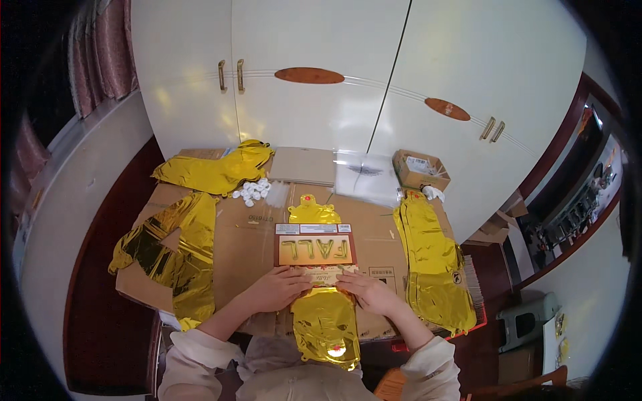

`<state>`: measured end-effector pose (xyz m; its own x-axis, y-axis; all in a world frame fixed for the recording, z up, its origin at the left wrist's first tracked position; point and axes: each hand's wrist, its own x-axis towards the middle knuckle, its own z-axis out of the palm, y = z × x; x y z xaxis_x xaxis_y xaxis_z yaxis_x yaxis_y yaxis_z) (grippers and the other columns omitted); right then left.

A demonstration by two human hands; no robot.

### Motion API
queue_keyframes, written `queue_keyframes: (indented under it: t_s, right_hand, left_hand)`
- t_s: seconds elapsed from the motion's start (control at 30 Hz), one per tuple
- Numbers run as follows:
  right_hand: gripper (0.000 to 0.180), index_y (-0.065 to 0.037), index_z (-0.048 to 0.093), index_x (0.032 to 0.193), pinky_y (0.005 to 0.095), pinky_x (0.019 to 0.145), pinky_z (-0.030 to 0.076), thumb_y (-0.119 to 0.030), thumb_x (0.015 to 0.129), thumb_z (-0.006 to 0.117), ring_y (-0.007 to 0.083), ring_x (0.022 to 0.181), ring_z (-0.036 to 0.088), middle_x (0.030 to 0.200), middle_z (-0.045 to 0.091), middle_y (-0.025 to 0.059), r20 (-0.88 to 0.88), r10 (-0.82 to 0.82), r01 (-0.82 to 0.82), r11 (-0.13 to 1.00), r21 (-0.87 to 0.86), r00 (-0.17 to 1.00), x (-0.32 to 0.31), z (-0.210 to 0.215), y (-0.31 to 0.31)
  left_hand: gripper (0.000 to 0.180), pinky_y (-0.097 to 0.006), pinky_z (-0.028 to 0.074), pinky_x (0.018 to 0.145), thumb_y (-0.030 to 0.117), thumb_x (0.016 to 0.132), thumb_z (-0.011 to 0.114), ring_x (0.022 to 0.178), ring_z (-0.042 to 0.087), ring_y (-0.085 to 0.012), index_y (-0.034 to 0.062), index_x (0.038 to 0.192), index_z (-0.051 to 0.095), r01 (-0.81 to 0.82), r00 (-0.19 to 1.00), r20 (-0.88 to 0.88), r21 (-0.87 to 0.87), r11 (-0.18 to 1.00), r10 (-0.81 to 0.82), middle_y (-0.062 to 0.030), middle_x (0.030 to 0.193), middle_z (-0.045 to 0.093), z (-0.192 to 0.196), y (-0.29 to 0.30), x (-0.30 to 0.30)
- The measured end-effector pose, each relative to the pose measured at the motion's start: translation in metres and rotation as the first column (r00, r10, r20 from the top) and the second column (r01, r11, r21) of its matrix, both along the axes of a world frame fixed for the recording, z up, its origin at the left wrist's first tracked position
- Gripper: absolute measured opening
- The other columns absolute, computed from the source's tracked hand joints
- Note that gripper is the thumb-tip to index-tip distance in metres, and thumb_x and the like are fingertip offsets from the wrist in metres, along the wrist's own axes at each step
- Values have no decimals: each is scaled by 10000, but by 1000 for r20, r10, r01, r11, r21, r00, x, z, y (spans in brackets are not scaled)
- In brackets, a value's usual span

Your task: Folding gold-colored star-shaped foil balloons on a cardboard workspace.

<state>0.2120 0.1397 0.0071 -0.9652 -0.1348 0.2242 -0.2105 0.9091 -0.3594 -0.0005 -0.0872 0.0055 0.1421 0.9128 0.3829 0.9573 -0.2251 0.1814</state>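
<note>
A printed card (313, 251) in red and orange, picturing gold balloon letters, lies across a flat gold foil balloon (325, 326). The foil shows above and below the card, and its near end reaches over the table edge toward me. My left hand (284, 289) grips the card's lower left side, fingers bent over its folded cream flap. On the flap's right end, my right hand (368, 292) has its fingers closed in the same way. Both thumbs are mostly hidden. The card faces up, resting on the foil.
Brown cardboard (374, 220) covers the table. Gold foil pieces (194, 257) lie at left, with another foil pile (217, 167) behind and a foil stack (435, 267) at right. Small white rolls (251, 192), grey-brown card sheets (302, 164), clear bags (366, 179) and a small carton (420, 170) line the back.
</note>
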Motion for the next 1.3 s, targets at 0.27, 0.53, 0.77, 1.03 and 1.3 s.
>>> queue_keyframes:
  t_s: [0.27, 0.53, 0.77, 1.03, 1.3]
  right_hand:
    - [848, -183, 348, 1483, 574, 1155, 214, -312, 742, 739, 326, 1429, 293, 1545, 324, 103, 333, -5, -99, 951, 294, 943, 65, 46, -42]
    - [378, -185, 656, 1163, 485, 1108, 332, -170, 786, 688, 192, 1202, 559, 1231, 629, -9, -178, 25, 25, 962, 272, 984, 60, 5, -68]
    - [192, -77, 665, 969, 393, 839, 465, -156, 794, 680, 283, 819, 629, 860, 657, 109, -252, -157, 108, 974, -197, 955, 9, -1, -23]
    - [279, -8, 643, 992, 369, 620, 486, -270, 902, 678, 227, 645, 605, 739, 630, 112, 159, -322, 355, 762, -542, 933, -91, -17, 32]
    - [283, -7, 629, 1036, 415, 853, 492, -249, 891, 649, 363, 1009, 598, 1055, 641, 181, -102, -312, 278, 925, -257, 944, -99, -20, 25]
  left_hand:
    - [308, -420, 392, 1044, 145, 954, 515, 1165, 588, -248, 137, 1262, 537, -117, 973, 180, -168, 979, 147, -57, 1298, 603, -7, -3, 0]
    - [392, -434, 378, 1044, 114, 930, 512, 1156, 590, -256, 135, 1320, 488, -89, 969, 211, -175, 981, 126, -58, 1301, 596, -10, -4, -2]
    - [439, -438, 378, 1032, 82, 858, 522, 1125, 588, -283, 51, 1296, 500, -126, 961, 197, -313, 941, 194, -174, 1196, 621, -1, -3, -4]
    - [406, -441, 387, 1017, 24, 799, 482, 1116, 564, -361, -44, 1199, 456, -123, 975, 117, -417, 901, 188, -231, 1080, 623, -9, -1, -15]
    - [357, -490, 441, 908, -4, 780, 490, 1087, 541, -439, -33, 1134, 456, -258, 790, 430, -413, 874, 437, -257, 1089, 584, 12, -5, -4]
